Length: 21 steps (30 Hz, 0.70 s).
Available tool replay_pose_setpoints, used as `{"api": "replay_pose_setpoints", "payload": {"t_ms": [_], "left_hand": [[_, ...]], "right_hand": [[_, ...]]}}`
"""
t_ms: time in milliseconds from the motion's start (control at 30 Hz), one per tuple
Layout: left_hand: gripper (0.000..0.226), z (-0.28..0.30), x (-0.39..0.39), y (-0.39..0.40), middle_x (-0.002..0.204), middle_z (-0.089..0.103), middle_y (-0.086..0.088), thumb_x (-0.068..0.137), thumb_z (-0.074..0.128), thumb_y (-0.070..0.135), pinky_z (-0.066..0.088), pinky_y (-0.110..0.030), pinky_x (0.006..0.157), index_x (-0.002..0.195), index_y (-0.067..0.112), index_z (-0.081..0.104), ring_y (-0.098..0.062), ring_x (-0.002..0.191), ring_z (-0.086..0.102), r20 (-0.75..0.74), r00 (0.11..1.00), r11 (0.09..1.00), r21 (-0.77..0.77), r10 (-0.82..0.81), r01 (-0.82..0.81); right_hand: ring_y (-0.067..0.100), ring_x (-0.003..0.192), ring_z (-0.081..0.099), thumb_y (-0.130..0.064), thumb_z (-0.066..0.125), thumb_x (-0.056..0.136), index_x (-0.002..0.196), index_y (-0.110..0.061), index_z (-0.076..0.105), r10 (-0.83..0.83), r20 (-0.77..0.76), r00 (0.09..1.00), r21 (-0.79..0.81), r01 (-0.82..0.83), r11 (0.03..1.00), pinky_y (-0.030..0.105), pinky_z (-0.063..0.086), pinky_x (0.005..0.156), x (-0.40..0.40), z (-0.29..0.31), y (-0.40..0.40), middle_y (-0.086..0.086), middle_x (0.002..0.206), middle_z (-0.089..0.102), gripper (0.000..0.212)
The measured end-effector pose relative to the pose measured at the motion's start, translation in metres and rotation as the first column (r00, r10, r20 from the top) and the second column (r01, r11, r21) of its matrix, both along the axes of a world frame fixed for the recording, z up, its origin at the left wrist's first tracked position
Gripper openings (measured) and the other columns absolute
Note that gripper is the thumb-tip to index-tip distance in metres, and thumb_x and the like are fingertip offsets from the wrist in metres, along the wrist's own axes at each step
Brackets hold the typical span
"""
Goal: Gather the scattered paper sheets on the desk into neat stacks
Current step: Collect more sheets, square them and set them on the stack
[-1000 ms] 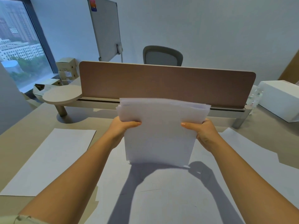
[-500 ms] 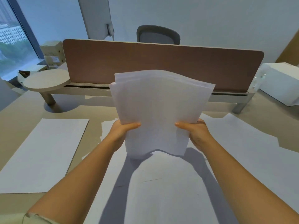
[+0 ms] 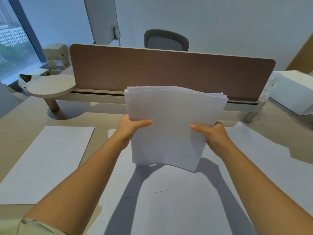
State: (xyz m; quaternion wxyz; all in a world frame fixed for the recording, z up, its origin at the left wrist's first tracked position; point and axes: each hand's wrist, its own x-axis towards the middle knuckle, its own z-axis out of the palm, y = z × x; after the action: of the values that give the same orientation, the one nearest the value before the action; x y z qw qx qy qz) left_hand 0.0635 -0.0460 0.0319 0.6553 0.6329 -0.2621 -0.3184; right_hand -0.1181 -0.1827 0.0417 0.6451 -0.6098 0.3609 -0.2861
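The person holds a bundle of paper sheets (image 3: 172, 126) upright above the worktop (image 3: 20, 126), its lower edge close to the loose sheets (image 3: 177, 200) lying below. The left hand (image 3: 130, 126) clamps its 9 o'clock edge, the right hand (image 3: 213, 134) its 3 o'clock edge. A separate stack (image 3: 45, 163) lies at 9 o'clock.

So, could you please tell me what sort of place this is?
Most likely an office workstation: a desk with a brown divider panel, a grey office chair beyond it, and a whiteboard against the wall.
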Motion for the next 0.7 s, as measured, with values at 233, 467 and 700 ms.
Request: {"api": "replay_pose_setpoints", "payload": {"t_ms": [233, 467, 700], "left_hand": [[0.061, -0.031, 0.0, 0.009, 0.095, 0.065, -0.001, 0.035, 0.077, 0.033, 0.05, -0.04, 0.087, 0.093, 0.023, 0.06, -0.024, 0.095, 0.061, -0.057, 0.998, 0.998, 0.055, -0.041, 0.044], [0.052, -0.064, -0.007, 0.005, 0.109, 0.062, -0.008, 0.062, 0.078, 0.008, 0.042, -0.046, 0.102, 0.108, 0.014, 0.056, -0.033, 0.113, 0.055, -0.201, 0.979, 0.996, 0.092, 0.012, 0.006], [0.029, -0.07, -0.005, 0.008, 0.097, 0.065, -0.001, 0.076, 0.07, 0.002, 0.047, -0.043, 0.093, 0.102, 0.012, 0.061, -0.032, 0.104, 0.058, -0.173, 0.985, 0.989, 0.149, 0.021, 0.005]], "right_hand": [[0.019, 0.079, 0.062, 0.008, 0.062, 0.077, 0.085, -0.014, 0.061, 0.052, -0.04, 0.998, 0.052, -0.049, 0.997, 0.025, 0.051, 0.071, -0.015, -0.019, -0.003, 0.003, 0.088, 0.064, 0.024], [0.026, 0.085, 0.06, 0.01, 0.067, 0.072, 0.079, -0.015, 0.062, -0.064, -0.049, 0.997, 0.144, 0.071, 0.987, 0.037, 0.048, 0.085, 0.001, -0.05, 0.007, 0.004, 0.088, 0.064, 0.027], [0.029, 0.096, 0.059, 0.006, 0.066, 0.075, 0.107, -0.003, 0.058, -0.069, -0.138, 0.988, 0.148, 0.09, 0.985, 0.04, 0.047, 0.09, -0.014, -0.053, 0.0, 0.014, 0.112, 0.062, 0.034]]}}
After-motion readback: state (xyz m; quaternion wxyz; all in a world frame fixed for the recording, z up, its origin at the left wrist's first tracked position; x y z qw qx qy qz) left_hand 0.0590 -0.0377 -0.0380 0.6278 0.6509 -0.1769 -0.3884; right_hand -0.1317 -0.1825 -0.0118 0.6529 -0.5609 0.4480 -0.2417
